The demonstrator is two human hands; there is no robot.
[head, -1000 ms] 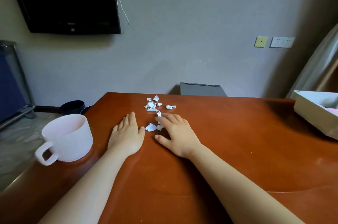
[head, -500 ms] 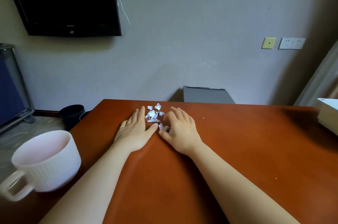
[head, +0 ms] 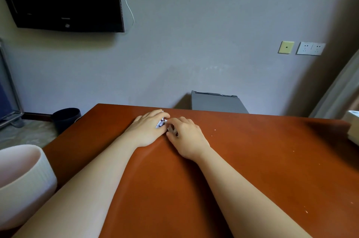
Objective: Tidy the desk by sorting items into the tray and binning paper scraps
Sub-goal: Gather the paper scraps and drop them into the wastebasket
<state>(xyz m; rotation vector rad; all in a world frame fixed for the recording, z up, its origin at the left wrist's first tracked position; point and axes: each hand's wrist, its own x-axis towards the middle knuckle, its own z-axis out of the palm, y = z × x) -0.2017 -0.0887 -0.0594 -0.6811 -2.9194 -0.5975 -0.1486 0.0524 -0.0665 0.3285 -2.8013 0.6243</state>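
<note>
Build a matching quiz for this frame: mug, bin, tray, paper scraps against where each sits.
Things: 1 mug; 2 bin; 3 tray; 4 paper scraps.
Places: A cupped between left hand and right hand; B on the desk, right frame edge; C floor, past the desk's far-left corner; D desk's near-left edge.
Pairs: 1-D; 2-C; 3-B; 4-A.

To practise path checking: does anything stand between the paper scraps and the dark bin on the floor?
Nothing visible does. From the paper scraps, only bare desk lies toward the bin past its left edge; the mug sits off that line.
</note>
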